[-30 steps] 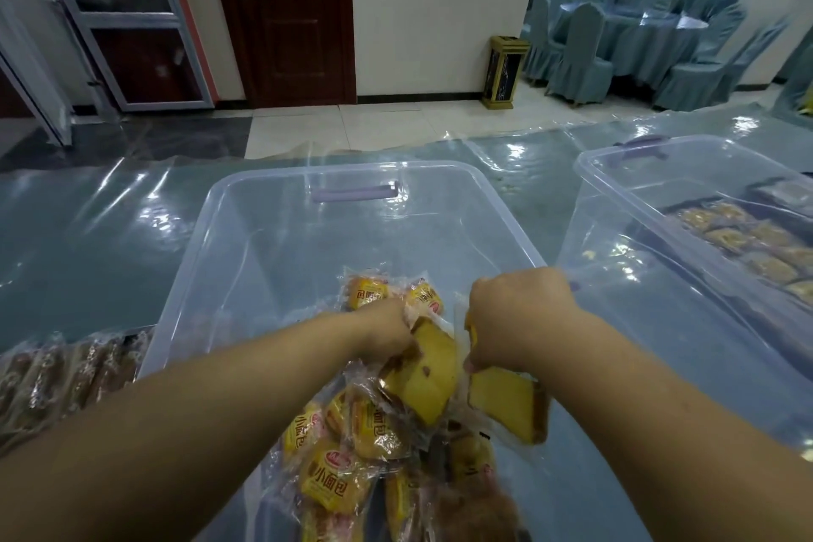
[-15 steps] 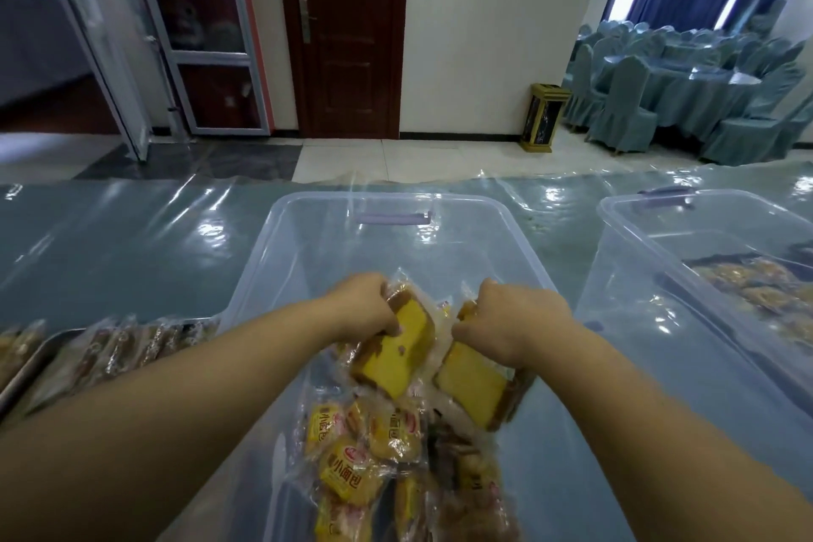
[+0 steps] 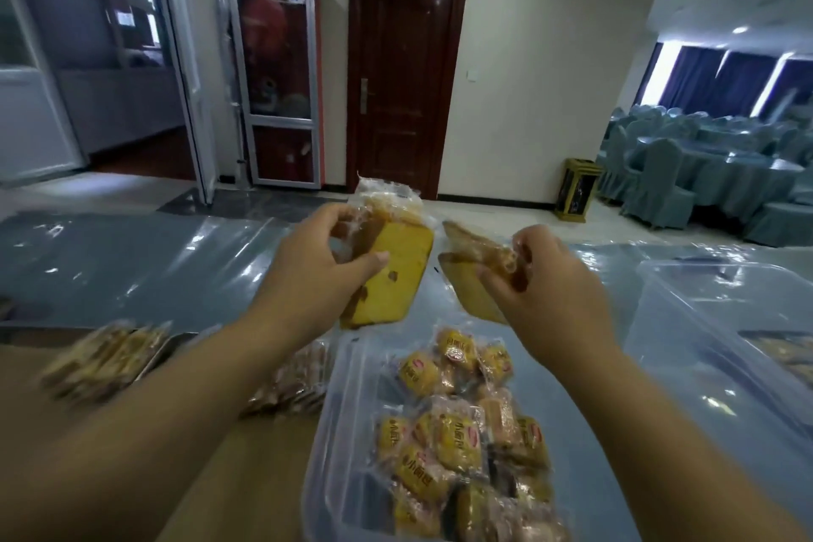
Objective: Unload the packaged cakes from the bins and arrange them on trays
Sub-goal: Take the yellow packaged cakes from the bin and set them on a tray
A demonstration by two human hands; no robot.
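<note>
Hands are seen raised in the middle of the frame, each one closed round a wrapped cake. By the left hand [image 3: 316, 264] a yellow cake slice [image 3: 391, 277] is gripped, with the thumb laid across its face and the fingers behind. By the right hand [image 3: 541, 282] a second slice [image 3: 470, 290] is pinched at its upper end, so that it hangs tilted. The two slices are near each other but apart.

Half a second before, both hands were held low in the clear bin [image 3: 334, 409], just above the pile. Now they are lifted over its rim, and the bin is found lower in the frame, right of centre. Many small packaged cakes [image 3: 457, 431] are left inside it.

From this it is judged that the picking is finished and the carrying is started. At the lower left, blurred rows of wrapped cakes [image 3: 105, 356] are laid out, probably on a tray, whose edge is not clearly seen. This place is likely the target, so a move to the left and down is expected. At the right edge a second bin [image 3: 686, 321] is standing, and the table is covered by a shiny plastic sheet [image 3: 132, 260].
</note>
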